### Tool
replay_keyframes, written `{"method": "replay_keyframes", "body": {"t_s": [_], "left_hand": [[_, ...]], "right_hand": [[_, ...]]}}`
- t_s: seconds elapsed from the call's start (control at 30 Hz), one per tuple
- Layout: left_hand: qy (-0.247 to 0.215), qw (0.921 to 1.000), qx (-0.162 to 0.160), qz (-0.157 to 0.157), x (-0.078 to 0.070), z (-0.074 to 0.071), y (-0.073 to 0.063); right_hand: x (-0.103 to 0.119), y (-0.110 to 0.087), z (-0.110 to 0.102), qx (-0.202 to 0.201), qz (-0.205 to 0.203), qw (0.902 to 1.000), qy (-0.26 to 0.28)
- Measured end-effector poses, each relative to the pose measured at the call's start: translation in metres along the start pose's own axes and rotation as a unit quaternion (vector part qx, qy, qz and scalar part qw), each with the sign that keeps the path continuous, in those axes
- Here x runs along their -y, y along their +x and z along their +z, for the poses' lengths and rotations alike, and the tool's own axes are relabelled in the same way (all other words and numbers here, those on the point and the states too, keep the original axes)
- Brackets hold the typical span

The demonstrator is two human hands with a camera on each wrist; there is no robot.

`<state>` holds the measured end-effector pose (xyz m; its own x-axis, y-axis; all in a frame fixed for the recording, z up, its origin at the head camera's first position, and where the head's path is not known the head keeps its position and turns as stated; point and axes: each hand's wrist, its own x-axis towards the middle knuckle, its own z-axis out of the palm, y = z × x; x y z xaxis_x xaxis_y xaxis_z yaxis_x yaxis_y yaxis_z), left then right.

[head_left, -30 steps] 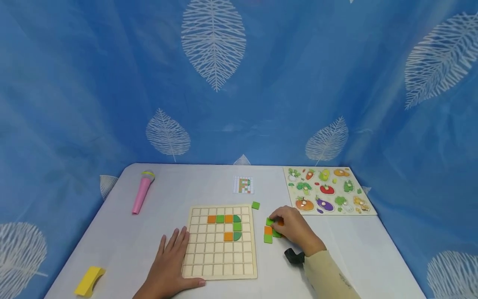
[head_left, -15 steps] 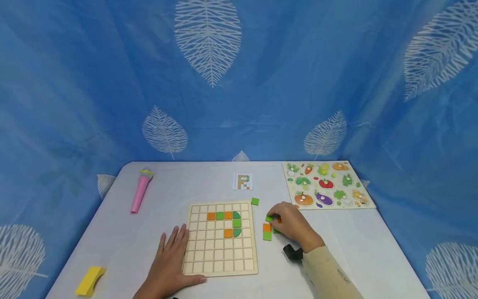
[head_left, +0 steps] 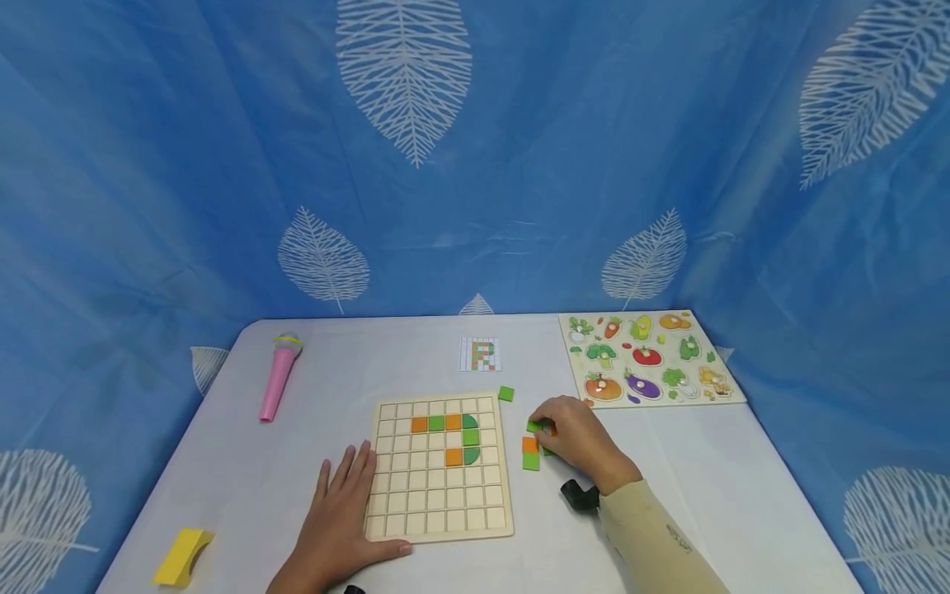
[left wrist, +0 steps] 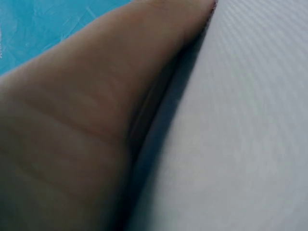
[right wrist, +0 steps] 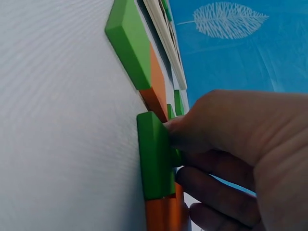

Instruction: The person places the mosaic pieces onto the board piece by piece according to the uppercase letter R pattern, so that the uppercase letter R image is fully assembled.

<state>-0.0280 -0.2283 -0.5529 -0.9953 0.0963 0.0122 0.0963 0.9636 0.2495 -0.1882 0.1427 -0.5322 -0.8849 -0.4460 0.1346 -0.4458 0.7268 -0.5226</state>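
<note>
My left hand (head_left: 334, 511) lies flat with spread fingers along the left edge of a wooden grid board (head_left: 416, 502), thumb at its lower corner. Orange and green square tiles and two rounded green pieces (head_left: 471, 456) form a hooked shape on the grid. To the board's right, my right hand (head_left: 582, 441) bends over a small group of tiles, pinching a green tile (head_left: 533, 426) between thumb and index finger. In the right wrist view, another green tile (right wrist: 155, 159) stands right by the thumb. An orange tile (head_left: 530, 445) and a green one (head_left: 530, 462) lie beside the fingers.
A pattern card (head_left: 480, 354) lies behind the board, a lone green tile (head_left: 506, 393) by its corner. A vegetable puzzle (head_left: 649, 363) sits back right, a pink toy microphone (head_left: 279, 379) back left, a yellow arch block (head_left: 183, 558) front left. Blue curtain (head_left: 475, 206) surrounds the table.
The head view has tilted slightly, so the table things appear higher. My right hand stays over the tile group with only small finger shifts; the left hand keeps its place at the board.
</note>
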Motion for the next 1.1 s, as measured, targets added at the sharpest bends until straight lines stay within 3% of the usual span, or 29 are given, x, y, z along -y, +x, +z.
{"method": "replay_keyframes", "body": {"t_s": [0.23, 0.7, 0.87, 1.1], "left_hand": [[-0.004, 1.0, -0.003, 0.002, 0.0, 0.0, 0.0], [-0.02, 0.9998, -0.001, 0.004, 0.002, -0.001, -0.001], [-0.019, 0.9998, -0.002, 0.003, 0.002, -0.003, -0.001], [-0.022, 0.9997, 0.005, 0.004, 0.001, -0.001, 0.0]], "right_hand": [[-0.001, 0.0, 0.001, -0.005, 0.008, 1.0, 0.003], [0.006, 0.005, 0.001, -0.018, -0.029, 0.9989, 0.03], [0.028, 0.013, 0.008, -0.009, -0.067, 0.9963, 0.054], [0.068, 0.021, 0.032, 0.027, -0.16, 0.9838, 0.078]]}}
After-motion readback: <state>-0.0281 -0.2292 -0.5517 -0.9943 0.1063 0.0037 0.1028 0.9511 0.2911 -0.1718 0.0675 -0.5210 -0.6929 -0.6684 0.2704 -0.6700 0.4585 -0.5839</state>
